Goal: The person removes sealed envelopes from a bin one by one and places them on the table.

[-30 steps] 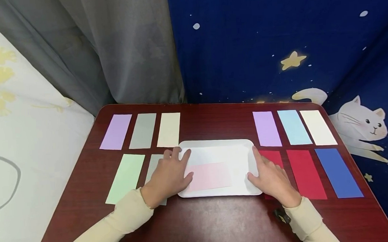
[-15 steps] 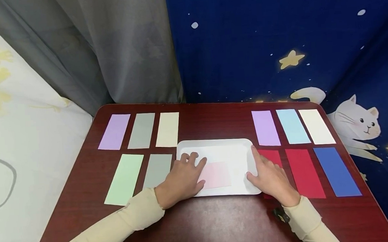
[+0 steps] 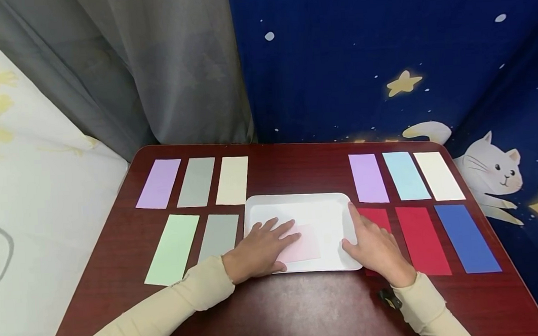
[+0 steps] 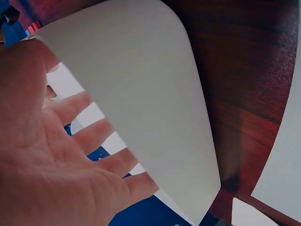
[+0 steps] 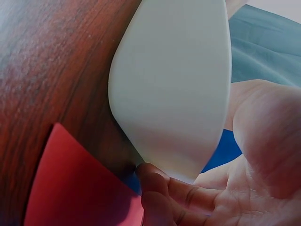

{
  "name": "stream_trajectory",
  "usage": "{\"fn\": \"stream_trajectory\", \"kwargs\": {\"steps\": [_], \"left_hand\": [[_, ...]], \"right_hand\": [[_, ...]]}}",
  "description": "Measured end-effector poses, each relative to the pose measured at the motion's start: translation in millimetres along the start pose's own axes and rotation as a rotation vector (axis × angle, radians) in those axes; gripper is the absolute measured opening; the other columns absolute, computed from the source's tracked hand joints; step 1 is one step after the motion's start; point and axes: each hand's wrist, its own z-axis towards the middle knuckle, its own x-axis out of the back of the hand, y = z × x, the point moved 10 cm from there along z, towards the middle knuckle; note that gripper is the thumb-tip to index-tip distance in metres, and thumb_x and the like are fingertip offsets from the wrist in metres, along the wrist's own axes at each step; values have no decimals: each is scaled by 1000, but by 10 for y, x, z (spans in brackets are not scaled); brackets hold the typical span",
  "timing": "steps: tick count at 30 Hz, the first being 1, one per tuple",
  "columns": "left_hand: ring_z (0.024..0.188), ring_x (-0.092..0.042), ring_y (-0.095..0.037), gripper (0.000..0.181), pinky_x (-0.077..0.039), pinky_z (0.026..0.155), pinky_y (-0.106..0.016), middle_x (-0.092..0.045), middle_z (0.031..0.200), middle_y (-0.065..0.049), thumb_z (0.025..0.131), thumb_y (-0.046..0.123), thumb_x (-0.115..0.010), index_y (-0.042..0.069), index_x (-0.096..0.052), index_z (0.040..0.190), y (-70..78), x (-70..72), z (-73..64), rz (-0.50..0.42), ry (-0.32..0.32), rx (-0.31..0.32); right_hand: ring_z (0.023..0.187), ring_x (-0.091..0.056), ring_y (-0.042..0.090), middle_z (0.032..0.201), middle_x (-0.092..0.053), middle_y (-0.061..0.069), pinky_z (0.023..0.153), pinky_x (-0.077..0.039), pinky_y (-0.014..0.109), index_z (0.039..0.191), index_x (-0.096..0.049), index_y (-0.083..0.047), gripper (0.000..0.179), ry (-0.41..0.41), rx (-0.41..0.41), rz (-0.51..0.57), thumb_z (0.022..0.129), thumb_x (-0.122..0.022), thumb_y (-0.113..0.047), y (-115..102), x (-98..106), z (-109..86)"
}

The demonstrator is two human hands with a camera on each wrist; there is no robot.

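In the head view a shallow white tray (image 3: pixel 331 215) lies at the middle of the table. Inside it is a pale pink paper card (image 3: pixel 307 243), its left part covered by my left hand (image 3: pixel 259 249), whose fingers are spread flat over it. My right hand (image 3: pixel 377 243) holds the tray's right end, thumb over the rim and other fingers outside. The right wrist view shows curled fingers (image 5: pixel 155 188) against the outer tray wall (image 5: pixel 174 84). From the left wrist, the near tray wall (image 4: pixel 136 80) hides my left fingertips.
Left of the tray lie purple (image 3: pixel 158 184), grey (image 3: pixel 195 182), cream (image 3: pixel 232 180), green (image 3: pixel 172 249) and grey cards. On the right are purple (image 3: pixel 369 178), light blue (image 3: pixel 406 176), cream (image 3: pixel 440 176), red (image 3: pixel 423 241) and blue cards (image 3: pixel 468 239). Curtains hang behind the table (image 3: pixel 296 161).
My left hand has left the tray's left rim, moved rightward into the tray and spread its fingers over the pink card. My right hand keeps its place on the right end.
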Motion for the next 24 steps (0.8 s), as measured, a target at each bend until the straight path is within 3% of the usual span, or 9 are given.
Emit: {"fn": "stream_trajectory", "kwargs": {"steps": [8, 16, 24], "left_hand": [[152, -46, -45, 75, -50, 111, -60, -45, 171, -12, 98, 39, -85, 23, -54, 164, -27, -86, 28, -93, -67, 16], [145, -52, -42, 71, -57, 102, -56, -52, 165, -12, 98, 31, -86, 19, -56, 162, -34, -36, 36, -90, -2, -7], [142, -55, -38, 67, -58, 100, -53, -54, 162, -10, 100, 30, -84, 18, -57, 160, -47, -31, 45, -72, 14, -7]], "right_hand": [[47, -47, 17, 146, -58, 40, 45, -42, 34, 169, -29, 6, 96, 6, 1, 7, 91, -82, -14, 4, -7, 4], [46, -46, 17, 148, -57, 40, 45, -42, 34, 169, -29, 6, 97, 10, -1, 12, 91, -82, -14, 15, -19, 9], [46, -47, 17, 147, -57, 40, 46, -42, 34, 169, -30, 6, 96, 13, 1, 3, 90, -82, -14, 20, -21, 15]]}}
